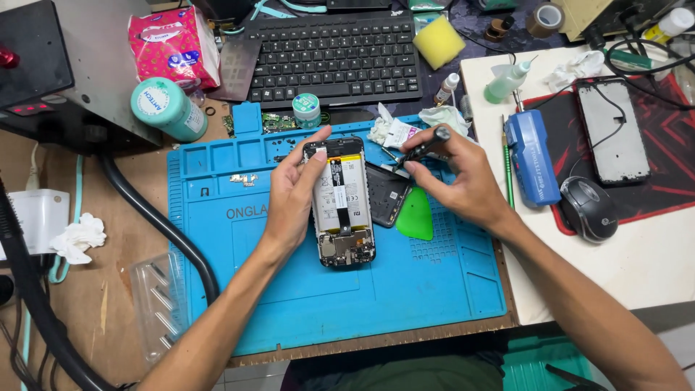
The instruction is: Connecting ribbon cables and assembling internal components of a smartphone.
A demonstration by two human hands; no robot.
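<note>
My left hand grips an opened smartphone by its left edge, with the battery and circuit board showing, just above the blue work mat. My right hand pinches black tweezers to the right of the phone's top end, tips pointing down-left. A black back cover lies on the mat beside the phone, and a green plastic pick rests next to it.
A black keyboard and yellow sponge sit behind the mat. To the right are a blue tool case, a mouse and another phone frame on a red mat. A teal canister and black hose lie left.
</note>
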